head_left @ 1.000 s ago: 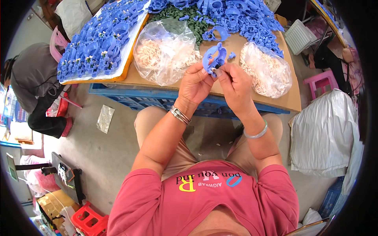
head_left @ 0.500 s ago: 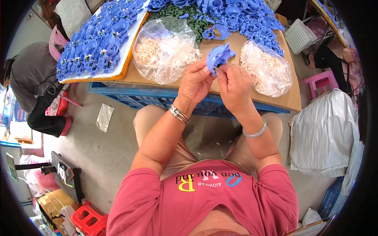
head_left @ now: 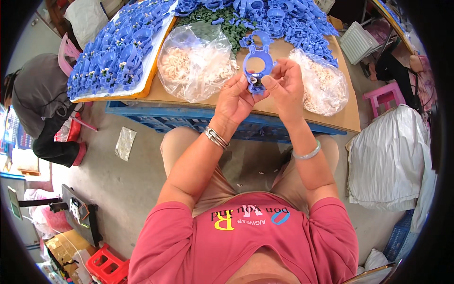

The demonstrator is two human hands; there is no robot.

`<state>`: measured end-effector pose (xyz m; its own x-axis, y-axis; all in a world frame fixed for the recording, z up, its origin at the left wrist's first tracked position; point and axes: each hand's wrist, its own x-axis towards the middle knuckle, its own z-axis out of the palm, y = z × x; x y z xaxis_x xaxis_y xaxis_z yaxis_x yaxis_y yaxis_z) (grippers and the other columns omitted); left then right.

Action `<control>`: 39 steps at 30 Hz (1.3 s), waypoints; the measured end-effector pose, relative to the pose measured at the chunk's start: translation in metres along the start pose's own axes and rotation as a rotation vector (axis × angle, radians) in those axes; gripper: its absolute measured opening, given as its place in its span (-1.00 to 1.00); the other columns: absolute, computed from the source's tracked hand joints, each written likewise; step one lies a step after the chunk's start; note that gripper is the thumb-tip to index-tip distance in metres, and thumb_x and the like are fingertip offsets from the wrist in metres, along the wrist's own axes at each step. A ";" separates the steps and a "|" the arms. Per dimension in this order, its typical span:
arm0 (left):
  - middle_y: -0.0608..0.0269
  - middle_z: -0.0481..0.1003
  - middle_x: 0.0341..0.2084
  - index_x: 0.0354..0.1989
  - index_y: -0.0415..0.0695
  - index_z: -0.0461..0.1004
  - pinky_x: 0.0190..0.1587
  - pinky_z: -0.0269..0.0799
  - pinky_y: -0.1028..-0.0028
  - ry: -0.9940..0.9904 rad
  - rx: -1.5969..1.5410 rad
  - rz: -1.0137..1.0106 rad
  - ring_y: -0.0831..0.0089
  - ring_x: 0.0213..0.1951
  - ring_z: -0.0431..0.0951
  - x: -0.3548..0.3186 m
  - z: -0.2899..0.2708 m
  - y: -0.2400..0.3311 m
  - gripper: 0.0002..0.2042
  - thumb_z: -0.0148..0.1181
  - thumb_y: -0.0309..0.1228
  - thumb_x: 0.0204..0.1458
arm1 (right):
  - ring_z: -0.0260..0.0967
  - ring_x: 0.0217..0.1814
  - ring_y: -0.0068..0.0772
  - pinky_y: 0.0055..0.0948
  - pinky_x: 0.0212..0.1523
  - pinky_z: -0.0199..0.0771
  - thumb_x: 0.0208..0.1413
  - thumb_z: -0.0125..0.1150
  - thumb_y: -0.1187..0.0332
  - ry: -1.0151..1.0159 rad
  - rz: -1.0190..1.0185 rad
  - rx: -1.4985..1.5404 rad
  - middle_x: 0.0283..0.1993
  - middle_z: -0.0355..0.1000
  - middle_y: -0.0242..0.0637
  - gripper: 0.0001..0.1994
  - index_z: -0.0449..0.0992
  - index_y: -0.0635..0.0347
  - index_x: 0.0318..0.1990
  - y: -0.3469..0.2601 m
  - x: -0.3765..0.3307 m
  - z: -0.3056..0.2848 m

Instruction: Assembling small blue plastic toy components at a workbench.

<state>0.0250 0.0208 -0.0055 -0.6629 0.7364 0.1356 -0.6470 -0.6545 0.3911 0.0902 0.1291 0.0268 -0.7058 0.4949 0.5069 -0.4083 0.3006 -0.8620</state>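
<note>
A brown bench [head_left: 283, 106] on a blue crate base is seen above a bare concrete floor [head_left: 127, 180]. Beyond the hands, clear crinkled bags of pale parts [head_left: 194, 64] and heaped blue plastic pieces [head_left: 293, 21] are spread. A blue ring-shaped plastic part [head_left: 257, 66] is pinched between the raised left hand [head_left: 236, 99] and right hand [head_left: 283, 87].

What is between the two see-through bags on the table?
In the head view, the blue plastic ring piece held by the left hand and right hand shows between the left clear bag and right clear bag.
</note>
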 end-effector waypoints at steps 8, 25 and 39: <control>0.05 0.44 -0.33 -0.25 -0.27 0.34 -0.42 0.53 0.32 -0.033 -0.017 -0.152 0.18 -0.34 0.50 0.002 0.002 0.005 -0.81 -0.07 -0.41 0.06 | 0.23 -0.27 -0.58 -0.60 -0.28 0.36 -0.18 0.26 0.52 -0.150 0.182 0.154 -0.24 0.28 -0.27 -0.21 -0.10 0.14 0.20 -0.018 0.007 -0.008; 0.16 0.46 -0.36 -0.15 -0.35 0.38 -0.38 0.54 0.39 0.093 0.446 0.029 0.39 -0.44 0.51 -0.001 0.012 0.007 -0.77 -0.01 -0.59 -0.01 | 0.24 -0.21 -0.65 -0.68 -0.22 0.28 -0.05 0.14 0.48 -0.158 0.230 0.160 -0.27 0.29 -0.41 -0.51 0.15 0.25 0.06 -0.006 0.007 -0.012; 0.12 0.46 -0.42 -0.23 -0.35 0.38 -0.38 0.53 0.35 0.148 0.373 0.002 0.31 -0.45 0.52 0.001 0.005 0.012 -0.82 -0.02 -0.56 0.00 | 0.21 -0.24 -0.70 -0.68 -0.23 0.25 0.06 0.06 0.36 -0.332 0.253 0.231 -0.22 0.31 -0.41 -0.60 0.23 0.35 0.04 -0.015 0.016 -0.019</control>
<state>0.0182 0.0146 0.0037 -0.7289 0.6845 0.0152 -0.4823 -0.5290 0.6982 0.0956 0.1479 0.0483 -0.9311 0.2305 0.2827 -0.2913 -0.0030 -0.9566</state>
